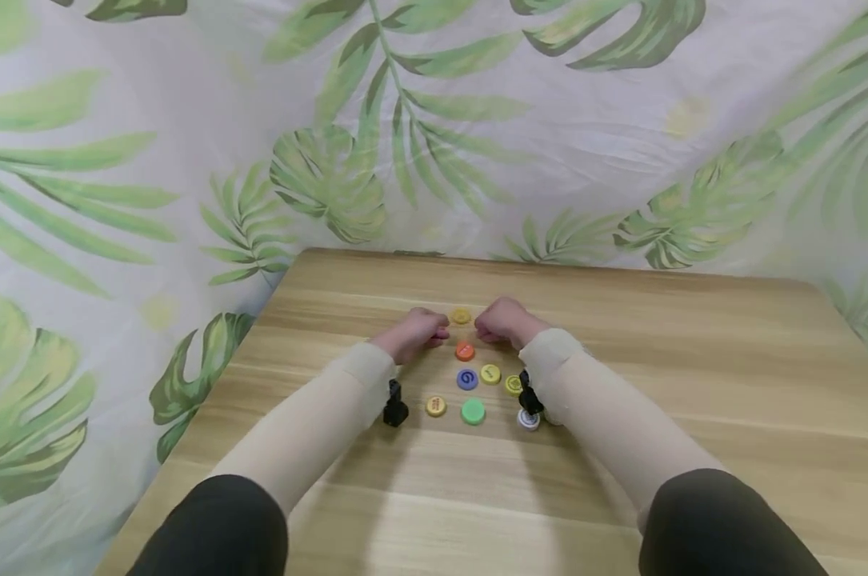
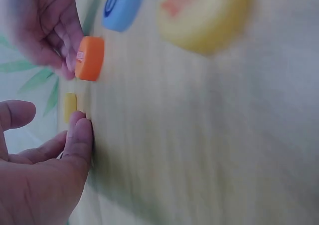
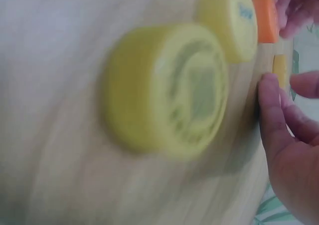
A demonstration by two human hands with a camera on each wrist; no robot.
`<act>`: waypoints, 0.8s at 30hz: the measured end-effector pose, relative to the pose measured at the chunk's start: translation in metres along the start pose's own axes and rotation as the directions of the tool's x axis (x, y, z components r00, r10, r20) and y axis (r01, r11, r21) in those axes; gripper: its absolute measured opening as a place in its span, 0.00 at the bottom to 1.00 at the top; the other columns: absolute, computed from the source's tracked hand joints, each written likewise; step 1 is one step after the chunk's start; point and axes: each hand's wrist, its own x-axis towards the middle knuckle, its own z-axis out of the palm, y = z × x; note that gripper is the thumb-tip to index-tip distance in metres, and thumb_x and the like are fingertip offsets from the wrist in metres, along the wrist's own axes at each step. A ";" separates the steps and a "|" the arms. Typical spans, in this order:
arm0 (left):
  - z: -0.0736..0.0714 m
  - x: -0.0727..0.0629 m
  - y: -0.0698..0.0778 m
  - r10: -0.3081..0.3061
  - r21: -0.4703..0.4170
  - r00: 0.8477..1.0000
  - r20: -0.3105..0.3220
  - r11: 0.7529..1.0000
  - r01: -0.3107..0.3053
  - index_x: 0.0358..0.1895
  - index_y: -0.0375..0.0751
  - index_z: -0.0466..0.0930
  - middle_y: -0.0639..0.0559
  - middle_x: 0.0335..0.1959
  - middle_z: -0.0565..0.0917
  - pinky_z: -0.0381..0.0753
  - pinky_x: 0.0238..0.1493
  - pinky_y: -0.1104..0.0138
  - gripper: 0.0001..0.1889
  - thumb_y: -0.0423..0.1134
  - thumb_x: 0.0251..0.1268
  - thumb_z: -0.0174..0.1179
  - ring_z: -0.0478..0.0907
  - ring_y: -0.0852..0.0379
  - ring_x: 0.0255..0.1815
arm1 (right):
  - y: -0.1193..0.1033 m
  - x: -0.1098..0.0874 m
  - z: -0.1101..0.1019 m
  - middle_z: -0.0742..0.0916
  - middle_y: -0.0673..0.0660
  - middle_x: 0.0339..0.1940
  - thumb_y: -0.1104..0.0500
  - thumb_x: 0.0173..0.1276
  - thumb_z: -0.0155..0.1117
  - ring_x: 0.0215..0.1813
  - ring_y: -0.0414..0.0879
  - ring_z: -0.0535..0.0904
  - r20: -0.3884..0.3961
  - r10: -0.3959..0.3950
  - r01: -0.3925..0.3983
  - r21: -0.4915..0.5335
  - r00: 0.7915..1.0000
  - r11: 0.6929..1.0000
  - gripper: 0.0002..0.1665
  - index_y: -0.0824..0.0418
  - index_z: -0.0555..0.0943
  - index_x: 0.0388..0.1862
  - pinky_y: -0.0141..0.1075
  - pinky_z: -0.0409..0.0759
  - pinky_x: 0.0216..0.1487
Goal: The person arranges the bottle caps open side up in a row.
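Observation:
A yellow-orange bottle cap [image 1: 461, 316] lies on the wooden table between my two hands. My left hand [image 1: 418, 330] rests just left of it, fingers slightly bent, and grips nothing. On the other side is my right hand [image 1: 507, 322], also holding nothing, its thumb apart from the fingers in the right wrist view. Both hands are low at the tabletop. Nearer to me sits an orange-red cap [image 1: 466, 350], which shows its side in the left wrist view. Whether any fingertip touches the yellow-orange cap [image 2: 70, 108] I cannot tell.
Closer in lie a blue cap [image 1: 467, 379], a yellow cap [image 1: 490, 374], another yellow cap [image 1: 514, 385], a tan cap [image 1: 436, 406] and a green cap [image 1: 473, 411]. A white cap [image 1: 528, 419] is partly under the right wrist camera [image 1: 529, 395]. A leaf-patterned cloth [image 1: 462, 160] hangs behind the table.

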 end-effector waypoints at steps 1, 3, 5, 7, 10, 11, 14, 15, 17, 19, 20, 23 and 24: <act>-0.003 -0.004 -0.002 0.004 0.002 1.000 0.010 1.000 -0.004 0.69 0.23 0.68 0.44 0.47 0.79 0.81 0.53 0.68 0.22 0.33 0.80 0.49 0.76 0.56 0.43 | 0.000 -0.004 -0.001 0.85 0.54 0.24 0.69 0.67 0.60 0.25 0.40 0.80 0.026 -0.011 0.011 -0.011 1.000 1.000 0.07 0.71 0.84 0.38 0.27 0.82 0.32; -0.008 -0.011 -0.006 0.005 0.020 1.000 0.027 1.000 -0.006 0.68 0.23 0.69 0.43 0.47 0.78 0.81 0.55 0.67 0.21 0.33 0.80 0.49 0.76 0.55 0.44 | -0.001 -0.012 -0.004 0.86 0.55 0.26 0.67 0.69 0.62 0.28 0.41 0.81 0.076 -0.037 0.042 -0.071 0.996 0.997 0.09 0.72 0.85 0.41 0.29 0.83 0.36; -0.008 -0.018 -0.009 0.017 0.042 0.999 0.042 0.999 -0.018 0.67 0.23 0.69 0.42 0.47 0.79 0.82 0.54 0.66 0.20 0.32 0.80 0.50 0.77 0.55 0.44 | -0.002 -0.019 -0.006 0.87 0.55 0.29 0.66 0.69 0.64 0.30 0.42 0.81 0.112 -0.050 0.065 -0.133 0.992 0.989 0.09 0.71 0.86 0.43 0.30 0.82 0.38; -0.004 -0.022 -0.010 0.029 0.071 0.998 0.057 0.997 -0.033 0.68 0.22 0.69 0.42 0.46 0.80 0.83 0.52 0.66 0.21 0.32 0.79 0.51 0.78 0.55 0.44 | -0.002 -0.025 -0.008 0.87 0.55 0.30 0.67 0.67 0.66 0.32 0.42 0.80 0.140 -0.060 0.085 -0.177 0.988 0.981 0.09 0.70 0.86 0.43 0.31 0.81 0.38; 0.004 -0.027 -0.009 0.051 0.103 0.996 0.074 0.993 -0.058 0.68 0.22 0.70 0.43 0.45 0.82 0.83 0.52 0.66 0.22 0.32 0.78 0.52 0.79 0.55 0.43 | -0.002 -0.030 -0.007 0.87 0.55 0.32 0.70 0.62 0.69 0.33 0.43 0.80 0.178 -0.075 0.108 -0.182 0.981 0.977 0.10 0.70 0.85 0.44 0.31 0.80 0.39; 0.007 -0.027 -0.008 0.058 0.112 0.995 0.077 0.991 -0.066 0.67 0.22 0.71 0.44 0.45 0.82 0.83 0.52 0.67 0.21 0.32 0.77 0.52 0.78 0.55 0.43 | -0.002 -0.031 -0.006 0.86 0.54 0.33 0.71 0.61 0.70 0.34 0.43 0.80 0.188 -0.086 0.121 -0.184 0.979 0.976 0.11 0.70 0.84 0.44 0.30 0.80 0.39; 0.015 -0.026 -0.004 0.089 0.150 0.994 0.069 0.984 -0.098 0.59 0.24 0.77 0.46 0.40 0.82 0.81 0.48 0.68 0.17 0.32 0.75 0.52 0.77 0.56 0.40 | -0.003 -0.033 -0.004 0.85 0.53 0.31 0.72 0.59 0.70 0.34 0.43 0.78 0.186 -0.132 0.174 -0.230 0.974 0.957 0.10 0.68 0.84 0.41 0.30 0.77 0.38; 0.016 -0.026 -0.003 0.097 0.160 0.993 0.065 0.981 -0.107 0.56 0.25 0.79 0.47 0.38 0.81 0.80 0.46 0.68 0.15 0.31 0.75 0.52 0.76 0.56 0.38 | -0.003 -0.034 -0.003 0.84 0.53 0.31 0.71 0.59 0.70 0.34 0.43 0.77 0.183 -0.153 0.198 -0.262 0.971 0.945 0.10 0.68 0.84 0.40 0.30 0.76 0.37; 0.019 -0.025 -0.002 0.109 0.183 0.992 0.056 0.976 -0.117 0.48 0.27 0.81 0.48 0.35 0.80 0.79 0.43 0.68 0.11 0.31 0.74 0.52 0.75 0.56 0.36 | -0.002 -0.034 -0.001 0.84 0.53 0.30 0.70 0.58 0.70 0.34 0.44 0.77 0.172 -0.185 0.232 -0.310 0.967 0.922 0.08 0.66 0.83 0.38 0.30 0.75 0.36; 0.020 -0.025 -0.002 0.107 0.198 0.993 0.056 0.973 -0.116 0.43 0.29 0.81 0.48 0.33 0.79 0.78 0.41 0.68 0.09 0.30 0.73 0.52 0.75 0.56 0.34 | 0.000 -0.034 0.000 0.84 0.53 0.30 0.69 0.58 0.71 0.34 0.44 0.77 0.172 -0.206 0.255 -0.343 0.963 0.904 0.08 0.65 0.83 0.37 0.30 0.75 0.35; 0.021 -0.024 -0.002 0.105 0.199 0.993 0.059 0.973 -0.115 0.41 0.30 0.81 0.48 0.32 0.79 0.78 0.40 0.68 0.08 0.30 0.74 0.52 0.75 0.56 0.34 | 0.002 -0.034 0.000 0.84 0.53 0.30 0.68 0.57 0.72 0.34 0.44 0.77 0.178 -0.212 0.263 -0.347 0.961 0.900 0.09 0.66 0.83 0.37 0.30 0.75 0.35; 0.021 -0.025 -0.004 0.093 0.207 0.994 0.066 0.973 -0.104 0.37 0.32 0.79 0.48 0.30 0.79 0.77 0.39 0.68 0.08 0.30 0.74 0.52 0.74 0.56 0.32 | 0.006 -0.033 0.002 0.84 0.52 0.31 0.68 0.58 0.74 0.34 0.43 0.78 0.195 -0.209 0.262 -0.305 0.958 0.916 0.10 0.66 0.83 0.38 0.30 0.76 0.36; 0.021 -0.024 -0.005 0.090 0.206 0.994 0.067 0.973 -0.102 0.36 0.33 0.79 0.48 0.30 0.79 0.77 0.39 0.68 0.08 0.30 0.74 0.52 0.74 0.56 0.32 | 0.007 -0.033 0.003 0.85 0.53 0.31 0.67 0.59 0.74 0.34 0.43 0.78 0.202 -0.206 0.259 -0.284 0.957 0.923 0.10 0.66 0.83 0.39 0.30 0.77 0.36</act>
